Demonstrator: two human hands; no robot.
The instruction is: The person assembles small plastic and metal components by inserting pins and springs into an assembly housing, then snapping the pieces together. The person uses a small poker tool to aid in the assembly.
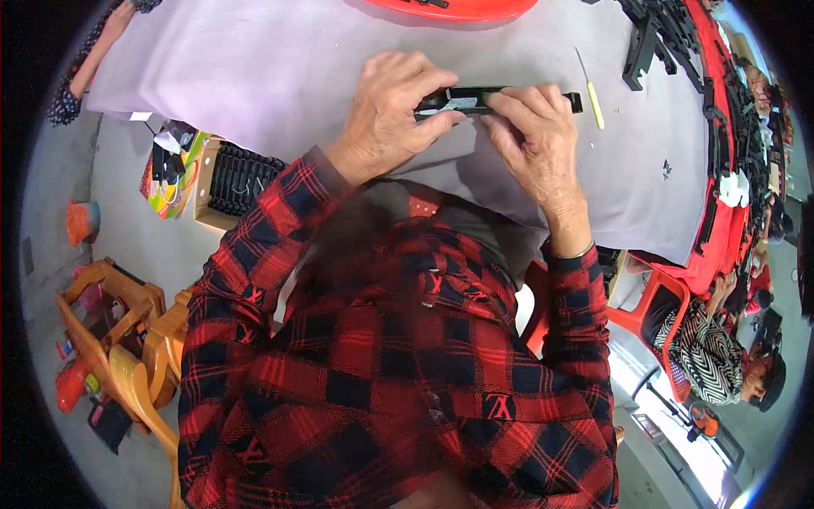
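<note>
Both my hands hold a long, narrow black plastic part (476, 92) just above the grey-white cloth. My left hand (388, 106) grips its left end between thumb and fingers. Closer to the other end, my right hand (541, 140) pinches it with thumb and forefinger, and the black tip sticks out past the knuckles. A pale strip shows in the part's hollow middle. To the right of my right hand lies a thin tool with a yellow handle (596, 106) and a slim metal shaft.
A red tray (462, 10) holds black pieces at the far edge. Black plastic parts (653, 38) pile up far right; small dark bits (666, 170) lie nearer. Left below the table is a cardboard box (206, 182) of black parts. Another person's arm (97, 47) reaches in far left; people sit right.
</note>
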